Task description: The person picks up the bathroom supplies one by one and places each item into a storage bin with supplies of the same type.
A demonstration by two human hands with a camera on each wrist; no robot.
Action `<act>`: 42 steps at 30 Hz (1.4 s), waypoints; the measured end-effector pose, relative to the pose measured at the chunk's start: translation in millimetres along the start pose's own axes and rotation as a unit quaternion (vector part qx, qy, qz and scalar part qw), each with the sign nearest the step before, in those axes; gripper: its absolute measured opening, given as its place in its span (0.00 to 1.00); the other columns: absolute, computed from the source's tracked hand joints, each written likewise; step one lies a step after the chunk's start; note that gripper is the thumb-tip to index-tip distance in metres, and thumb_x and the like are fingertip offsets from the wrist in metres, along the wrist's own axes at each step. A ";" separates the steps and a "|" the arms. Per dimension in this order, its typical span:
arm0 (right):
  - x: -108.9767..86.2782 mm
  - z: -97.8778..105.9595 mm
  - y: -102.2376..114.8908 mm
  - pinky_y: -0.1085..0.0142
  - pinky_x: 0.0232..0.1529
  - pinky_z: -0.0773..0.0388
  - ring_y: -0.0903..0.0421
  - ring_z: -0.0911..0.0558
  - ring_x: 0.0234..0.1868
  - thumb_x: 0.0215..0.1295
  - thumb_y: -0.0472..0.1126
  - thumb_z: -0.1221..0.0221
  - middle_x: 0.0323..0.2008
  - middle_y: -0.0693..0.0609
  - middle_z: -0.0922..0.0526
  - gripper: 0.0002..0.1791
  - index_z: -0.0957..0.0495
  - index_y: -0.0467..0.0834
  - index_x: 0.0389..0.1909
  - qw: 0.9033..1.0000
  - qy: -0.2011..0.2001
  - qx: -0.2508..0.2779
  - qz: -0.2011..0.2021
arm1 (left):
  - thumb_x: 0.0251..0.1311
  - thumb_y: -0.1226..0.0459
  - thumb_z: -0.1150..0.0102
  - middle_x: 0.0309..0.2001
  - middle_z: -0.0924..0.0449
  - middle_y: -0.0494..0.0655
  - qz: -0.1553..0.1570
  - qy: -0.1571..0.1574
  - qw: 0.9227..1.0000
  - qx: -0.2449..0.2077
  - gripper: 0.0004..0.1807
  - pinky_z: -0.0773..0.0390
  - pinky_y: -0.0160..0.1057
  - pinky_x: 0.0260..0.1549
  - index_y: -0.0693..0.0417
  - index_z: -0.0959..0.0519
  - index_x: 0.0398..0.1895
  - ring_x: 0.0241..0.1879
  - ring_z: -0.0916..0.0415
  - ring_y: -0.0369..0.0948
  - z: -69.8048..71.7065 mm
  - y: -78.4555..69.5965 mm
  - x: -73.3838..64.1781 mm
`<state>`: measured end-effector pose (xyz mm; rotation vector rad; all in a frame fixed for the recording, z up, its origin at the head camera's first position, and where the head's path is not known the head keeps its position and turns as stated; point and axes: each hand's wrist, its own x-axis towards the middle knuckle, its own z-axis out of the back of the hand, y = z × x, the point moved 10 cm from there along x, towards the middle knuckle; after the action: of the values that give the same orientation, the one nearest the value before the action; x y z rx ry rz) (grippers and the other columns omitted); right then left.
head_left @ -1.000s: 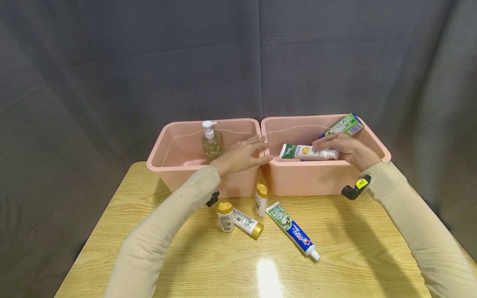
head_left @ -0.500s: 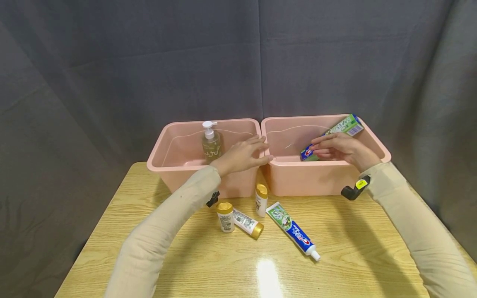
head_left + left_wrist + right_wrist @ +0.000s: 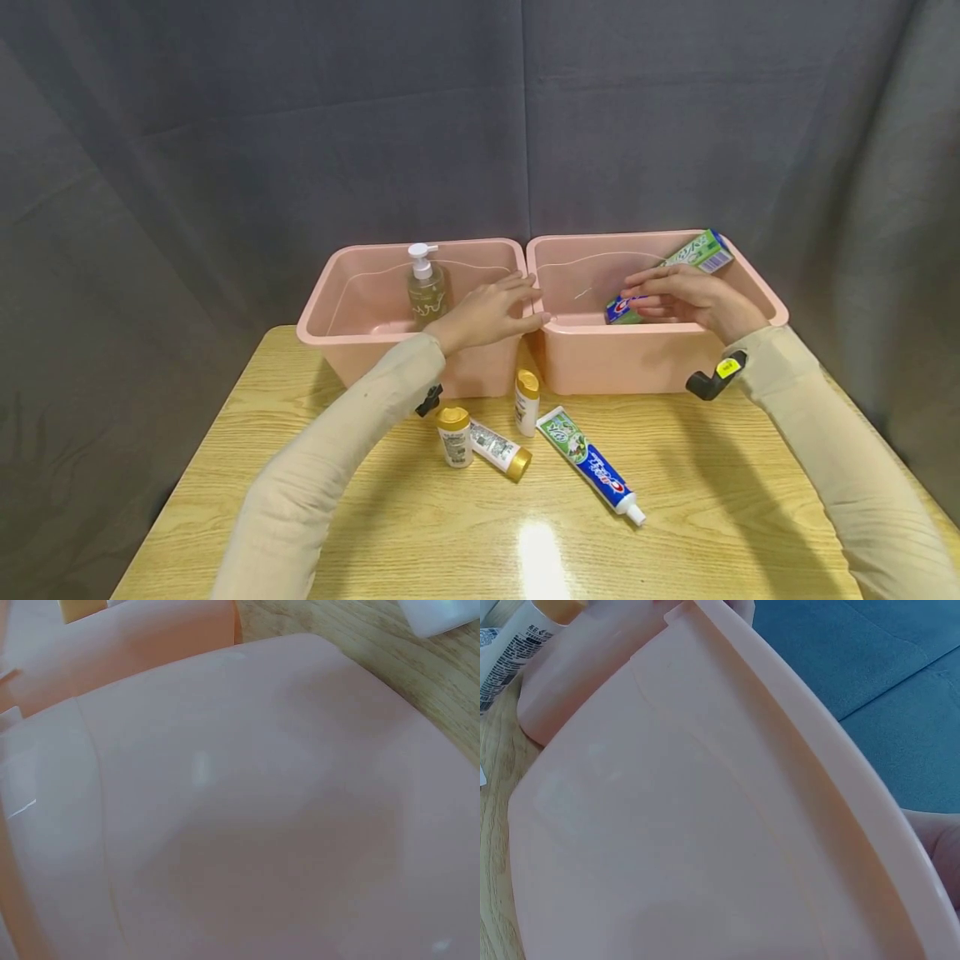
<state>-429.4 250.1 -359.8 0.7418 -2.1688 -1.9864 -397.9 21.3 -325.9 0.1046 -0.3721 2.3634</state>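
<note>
In the head view my left hand (image 3: 491,312) rests with its fingers spread over the adjoining rims of the left pink bin (image 3: 352,339) and the right pink bin (image 3: 622,362). My right hand (image 3: 690,298) hangs over the right bin, fingers loosely extended and nothing held. Behind those fingers, a green and blue toothpaste box (image 3: 701,252) leans diagonally inside, partly covered by the hand. A pump bottle (image 3: 427,298) stands in the left bin. Both wrist views mostly face bin walls; part of the right hand (image 3: 941,847) shows at the right wrist view's edge.
On the wooden table (image 3: 420,542) lie a toothpaste tube (image 3: 588,464) and a small gold-capped bottle (image 3: 495,447). Two similar bottles stand upright: one (image 3: 454,437) at left, one (image 3: 527,404) before the bins. A grey curtain (image 3: 375,125) hangs behind.
A white and green tube was at the right hand's fingers one second ago; the hand has let it go, and it is out of sight within the right bin. The left hand stays put.
</note>
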 end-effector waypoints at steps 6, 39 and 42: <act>2.2 -1.6 2.6 0.61 0.45 0.16 0.54 0.12 0.38 0.74 0.29 0.50 0.39 0.46 0.12 0.14 0.15 0.42 0.40 1.000 0.003 0.004 0.005 | 0.71 0.41 0.53 0.75 0.44 0.50 0.002 -0.001 1.000 -0.004 0.34 0.50 0.52 0.72 0.52 0.30 0.70 0.76 0.52 0.47 0.8 -0.1 1.0; -7.0 -5.4 12.7 0.62 0.45 0.16 0.55 0.15 0.39 0.75 0.42 0.46 0.42 0.50 0.14 0.09 0.17 0.47 0.41 0.999 -0.044 -0.023 0.020 | 0.71 0.41 0.54 0.76 0.45 0.51 0.002 0.004 1.000 0.003 0.34 0.50 0.53 0.72 0.52 0.31 0.70 0.76 0.52 0.49 0.3 -1.0 -0.3; -9.1 -7.0 14.7 0.62 0.44 0.16 0.55 0.15 0.39 0.75 0.41 0.46 0.42 0.50 0.14 0.08 0.18 0.47 0.42 0.999 -0.043 -0.023 0.022 | 0.71 0.41 0.54 0.76 0.45 0.51 0.002 0.003 1.000 0.002 0.34 0.50 0.54 0.72 0.52 0.30 0.70 0.75 0.51 0.49 -0.1 -0.6 0.0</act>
<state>-422.8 247.9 -342.5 0.6075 -2.1571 -2.0758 -397.5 21.7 -325.9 0.0978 -0.3649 2.3683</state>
